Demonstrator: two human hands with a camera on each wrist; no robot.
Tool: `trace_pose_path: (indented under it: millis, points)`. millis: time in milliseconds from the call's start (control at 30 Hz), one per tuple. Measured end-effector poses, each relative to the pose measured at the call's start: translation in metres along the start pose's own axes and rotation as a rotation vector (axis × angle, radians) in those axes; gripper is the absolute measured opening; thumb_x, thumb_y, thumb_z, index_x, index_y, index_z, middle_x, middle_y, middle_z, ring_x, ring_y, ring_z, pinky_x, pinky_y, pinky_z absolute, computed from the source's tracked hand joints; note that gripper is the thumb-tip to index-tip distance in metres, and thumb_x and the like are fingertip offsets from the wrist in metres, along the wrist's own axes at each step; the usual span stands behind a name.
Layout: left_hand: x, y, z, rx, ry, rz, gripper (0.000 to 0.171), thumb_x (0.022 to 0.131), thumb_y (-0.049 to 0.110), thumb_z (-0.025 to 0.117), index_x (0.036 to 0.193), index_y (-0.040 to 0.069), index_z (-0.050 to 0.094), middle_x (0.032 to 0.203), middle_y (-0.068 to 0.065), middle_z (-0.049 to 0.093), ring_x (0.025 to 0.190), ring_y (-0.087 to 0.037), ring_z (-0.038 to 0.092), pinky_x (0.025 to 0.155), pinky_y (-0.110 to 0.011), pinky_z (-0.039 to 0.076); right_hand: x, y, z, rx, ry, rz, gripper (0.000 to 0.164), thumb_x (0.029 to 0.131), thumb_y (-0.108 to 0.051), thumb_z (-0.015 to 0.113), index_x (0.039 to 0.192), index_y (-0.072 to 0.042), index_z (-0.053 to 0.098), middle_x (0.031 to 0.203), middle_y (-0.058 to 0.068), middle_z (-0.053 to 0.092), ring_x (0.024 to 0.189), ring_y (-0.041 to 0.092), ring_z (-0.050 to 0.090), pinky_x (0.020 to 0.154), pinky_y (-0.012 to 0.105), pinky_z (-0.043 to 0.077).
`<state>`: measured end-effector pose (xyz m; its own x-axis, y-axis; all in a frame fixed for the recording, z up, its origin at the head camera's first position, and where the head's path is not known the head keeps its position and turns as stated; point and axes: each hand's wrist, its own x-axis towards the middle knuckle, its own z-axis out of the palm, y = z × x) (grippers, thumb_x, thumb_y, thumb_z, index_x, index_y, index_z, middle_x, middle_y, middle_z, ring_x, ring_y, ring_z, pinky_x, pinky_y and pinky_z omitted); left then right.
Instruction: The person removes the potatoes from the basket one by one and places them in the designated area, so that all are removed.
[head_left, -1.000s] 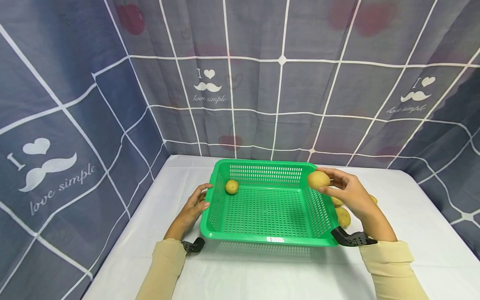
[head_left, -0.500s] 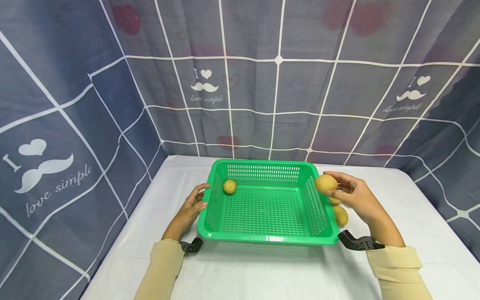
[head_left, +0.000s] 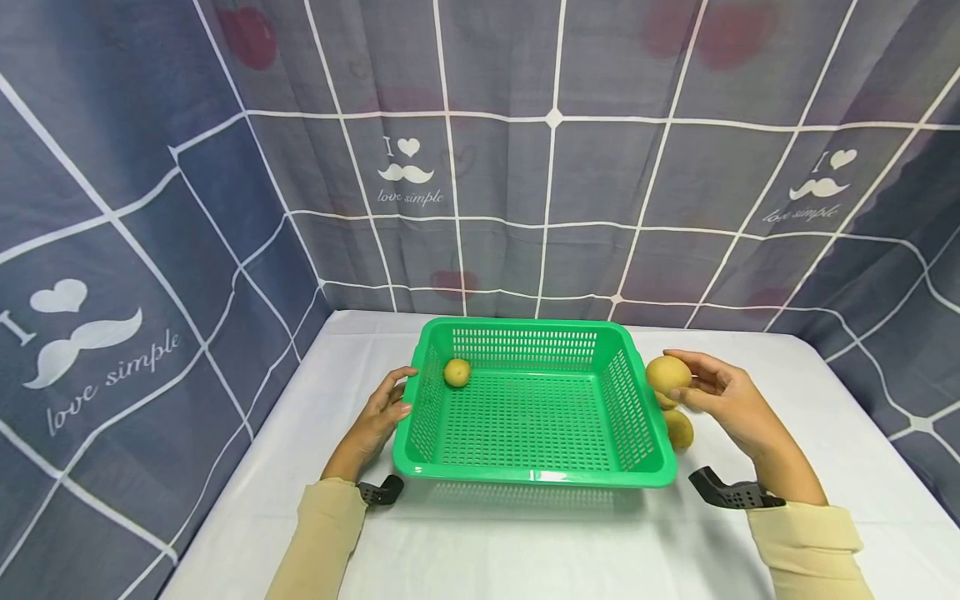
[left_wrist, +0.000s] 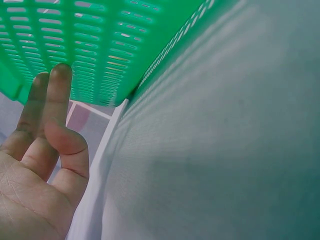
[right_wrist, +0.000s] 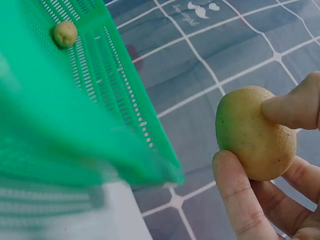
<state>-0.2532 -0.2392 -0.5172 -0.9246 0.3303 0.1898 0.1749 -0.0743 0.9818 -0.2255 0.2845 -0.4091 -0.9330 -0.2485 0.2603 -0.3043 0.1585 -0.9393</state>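
A green plastic basket [head_left: 536,477] with slotted walls stands in the middle of the head view. One potato [head_left: 457,372] lies in its back left corner. My left hand [head_left: 378,421] is at the basket's left side, fingertips at the rim; in the left wrist view two fairly straight fingers [left_wrist: 59,92] reach up against the slotted wall. Just outside the right rim, my right hand [head_left: 731,400] holds another potato [head_left: 668,376] between thumb and fingers, as the right wrist view also shows. Below it, more potatoes [head_left: 679,430] lie beside the basket, partly hidden.
A white cloth [head_left: 525,542] covers the table. Behind and to the left hangs a grey-blue checked curtain [head_left: 510,183] with white lines and printed words. Each wrist wears a black band [head_left: 735,493].
My right hand has moved right with the potato, from over the basket's right rim to outside it. My left hand stays at the left rim. The whole head view has shifted slightly.
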Motion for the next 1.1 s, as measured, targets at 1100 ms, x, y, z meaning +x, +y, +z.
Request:
trace_pose_path:
  millis: [1100]
  points:
    - [0.001,-0.002,-0.002,-0.001,0.002,0.008,0.052,0.097,0.023,0.058,0.149,0.029,0.049,0.149,-0.035,0.045,0.123,-0.019,0.059,0.101,-0.031,0.051,-0.037,0.057,-0.032,0.057,0.179,0.085,0.058,0.092,0.02,0.068,0.13,-0.023,0.075,0.113,-0.017,0.076,0.099,-0.001,0.071,0.081,0.014,0.056]
